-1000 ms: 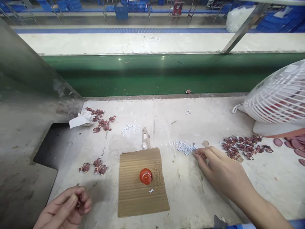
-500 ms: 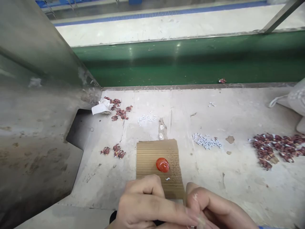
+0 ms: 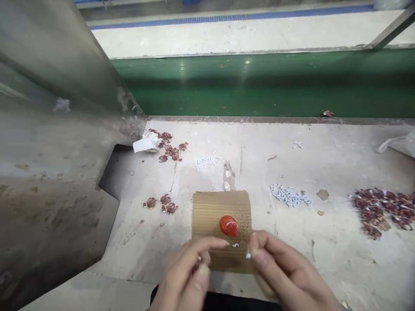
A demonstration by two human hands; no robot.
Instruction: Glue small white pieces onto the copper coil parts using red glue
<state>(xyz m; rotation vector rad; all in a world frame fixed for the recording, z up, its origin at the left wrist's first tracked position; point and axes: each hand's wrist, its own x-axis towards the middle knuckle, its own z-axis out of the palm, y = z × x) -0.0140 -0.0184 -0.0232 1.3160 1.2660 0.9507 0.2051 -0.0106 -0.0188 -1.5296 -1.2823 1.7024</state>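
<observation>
My right hand (image 3: pixel 287 270) pinches a small white piece (image 3: pixel 248 255) between thumb and fingertips, over the right edge of a cardboard piece (image 3: pixel 207 216). My left hand (image 3: pixel 188 272) is at the cardboard's lower left, index finger stretched toward the middle and the other fingers curled by the thumb. A hint of dark red shows inside those fingers, too hidden to make out. On the cardboard sits a glossy red blob (image 3: pixel 229 226) in a small round shape. Just below it lies a small curved white piece (image 3: pixel 235 245), near my left fingertip but apart from it.
Heaps of white pieces (image 3: pixel 290 196) and dark red bundles (image 3: pixel 372 207) lie to the right. More dark red bundles (image 3: pixel 171 151) and a crumpled white paper (image 3: pixel 147 142) are at left. A metal panel (image 3: pixel 65 129) bounds the left; a green strip (image 3: pixel 227 99) runs behind.
My hands were together at the bottom; now they are apart, the left one further left. The white piece in my right fingertips has come into sight. The view has shifted slightly.
</observation>
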